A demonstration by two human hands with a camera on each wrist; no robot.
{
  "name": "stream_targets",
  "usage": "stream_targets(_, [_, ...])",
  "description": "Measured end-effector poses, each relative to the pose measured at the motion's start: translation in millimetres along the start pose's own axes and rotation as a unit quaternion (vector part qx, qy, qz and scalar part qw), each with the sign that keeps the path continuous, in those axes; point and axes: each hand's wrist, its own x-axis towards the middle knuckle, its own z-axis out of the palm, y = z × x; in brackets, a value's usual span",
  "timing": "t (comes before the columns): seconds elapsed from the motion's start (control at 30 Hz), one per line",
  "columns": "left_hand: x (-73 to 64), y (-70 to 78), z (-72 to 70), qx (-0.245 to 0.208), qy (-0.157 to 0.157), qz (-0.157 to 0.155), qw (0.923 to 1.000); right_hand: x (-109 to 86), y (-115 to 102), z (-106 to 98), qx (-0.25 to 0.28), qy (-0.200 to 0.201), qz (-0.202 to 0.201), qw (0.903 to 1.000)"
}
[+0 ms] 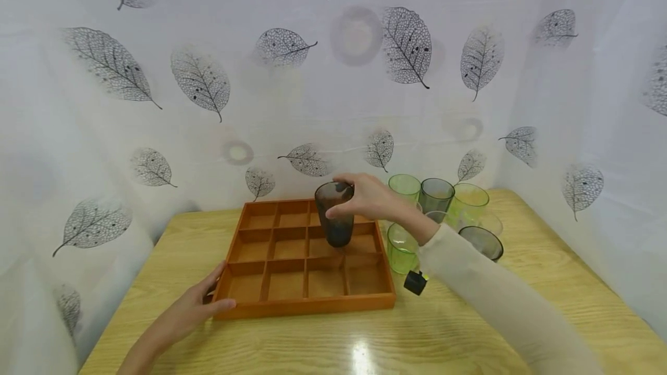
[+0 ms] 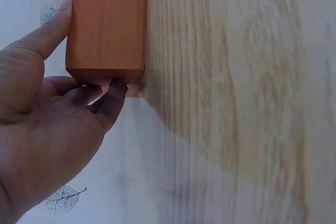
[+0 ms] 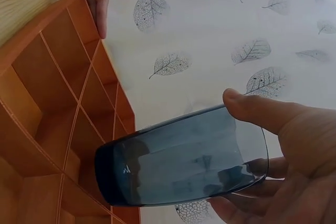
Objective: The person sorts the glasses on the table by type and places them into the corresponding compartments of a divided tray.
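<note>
A wooden box [image 1: 307,307] with several square compartments lies on the table. My left hand [image 1: 182,311] grips its near left corner; in the left wrist view the hand [image 2: 52,114] has its thumb along one face and its fingers bent at the box's end. Over the third column from the left, my right hand [image 1: 370,198] holds a dark blue-grey glass [image 1: 333,216] by its rim, slightly tilted. The right wrist view shows the tinted tumbler [image 3: 178,156] between thumb and fingers of that hand [image 3: 310,156], base toward the compartments. Whether the base is inside one I cannot tell.
Several glasses stand right of the box: a green glass [image 1: 402,253] close to its side, a grey glass [image 1: 436,192] and another green glass [image 1: 470,198] behind, and a dark glass [image 1: 482,242] partly behind the right sleeve [image 1: 500,288]. A leaf-patterned curtain [image 1: 312,103] hangs behind the table.
</note>
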Motion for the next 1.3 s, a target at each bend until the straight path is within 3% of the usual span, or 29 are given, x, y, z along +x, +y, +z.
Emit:
stream_targets(0.33, [0.1,-0.3,-0.2,-0.013,-0.001,0.001,0.9999,37.0,0,10,0.014,0.019,0.007,0.9997])
stream_targets(0.83, [-0.4,0.5,-0.5,-0.003,0.003,0.0,1.0,75.8,1,33,0.045,0.03,-0.008,0.9985])
stream_targets(1.3, [-0.2,-1.8,-0.2,-0.013,0.005,0.009,0.9999,97.9,-7,54,0.069,0.059,-0.007,0.9959])
